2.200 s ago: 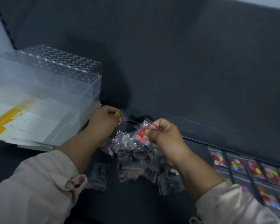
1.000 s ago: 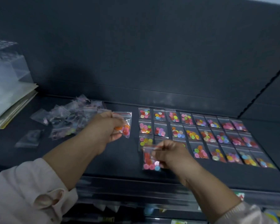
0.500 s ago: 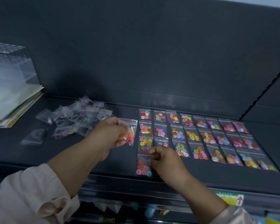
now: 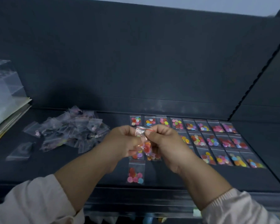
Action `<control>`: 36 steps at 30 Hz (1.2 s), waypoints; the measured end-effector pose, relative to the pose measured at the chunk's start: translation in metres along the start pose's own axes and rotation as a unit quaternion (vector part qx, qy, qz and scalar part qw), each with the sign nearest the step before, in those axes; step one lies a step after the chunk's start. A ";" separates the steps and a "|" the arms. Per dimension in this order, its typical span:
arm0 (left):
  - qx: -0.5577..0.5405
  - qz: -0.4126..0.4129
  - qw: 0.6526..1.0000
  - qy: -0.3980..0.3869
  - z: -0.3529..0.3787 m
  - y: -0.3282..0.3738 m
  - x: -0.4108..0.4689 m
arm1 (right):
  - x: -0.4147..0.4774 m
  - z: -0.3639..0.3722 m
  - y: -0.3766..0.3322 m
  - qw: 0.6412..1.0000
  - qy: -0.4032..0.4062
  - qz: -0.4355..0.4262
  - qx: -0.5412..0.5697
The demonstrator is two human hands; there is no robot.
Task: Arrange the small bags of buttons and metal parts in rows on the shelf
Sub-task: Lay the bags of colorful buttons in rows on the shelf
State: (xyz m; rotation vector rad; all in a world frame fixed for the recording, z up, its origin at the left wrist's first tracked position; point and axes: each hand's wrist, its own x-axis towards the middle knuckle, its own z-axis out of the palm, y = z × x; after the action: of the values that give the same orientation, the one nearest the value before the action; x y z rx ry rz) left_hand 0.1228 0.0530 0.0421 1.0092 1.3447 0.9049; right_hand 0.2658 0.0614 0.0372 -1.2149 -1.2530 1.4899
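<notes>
Both hands hold one small clear bag of orange and red buttons (image 4: 145, 143) above the dark shelf (image 4: 71, 165). My left hand (image 4: 121, 143) pinches its left top edge; my right hand (image 4: 166, 143) pinches the red-striped top at the right. Rows of button bags (image 4: 212, 139) lie flat to the right, partly hidden by my right hand. One bag of pink and red buttons (image 4: 135, 172) lies alone in front of the rows, below my hands. A loose pile of unsorted bags (image 4: 71, 130) sits to the left.
A clear plastic box (image 4: 2, 88) on a stack of papers (image 4: 8, 117) stands at the far left. Two stray bags (image 4: 20, 151) lie near the pile. The shelf's back wall rises behind; its front edge (image 4: 136, 193) runs just below my wrists.
My right hand left the pink and red bag lying on the shelf and rose to join my left hand on the orange bag, which moved right to the middle.
</notes>
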 end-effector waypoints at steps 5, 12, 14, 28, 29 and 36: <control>0.043 -0.037 0.998 -0.040 0.005 -0.002 -0.003 | 0.000 -0.017 0.005 0.999 0.028 0.010 0.018; 0.013 -0.037 0.999 -0.037 0.017 -0.002 -0.004 | -0.007 -0.024 0.005 0.999 0.049 0.003 0.018; 0.004 -0.033 0.999 -0.035 0.022 -0.001 -0.005 | -0.009 -0.026 0.006 0.998 0.057 0.001 0.020; 0.014 -0.034 0.998 -0.056 0.052 0.004 -0.008 | -0.021 -0.045 0.003 0.996 0.062 -0.023 0.057; 0.003 -0.035 0.998 -0.046 0.054 0.006 -0.007 | -0.022 -0.047 0.003 0.997 0.048 -0.020 0.063; -0.004 -0.032 0.999 -0.031 0.063 0.009 -0.005 | -0.019 -0.061 0.009 0.998 0.006 -0.006 0.057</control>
State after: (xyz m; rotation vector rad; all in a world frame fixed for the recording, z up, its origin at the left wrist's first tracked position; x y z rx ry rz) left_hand 0.1864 0.0479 0.0504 0.9749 1.3146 0.8233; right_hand 0.3289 0.0530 0.0293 -1.1378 -1.1506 1.5222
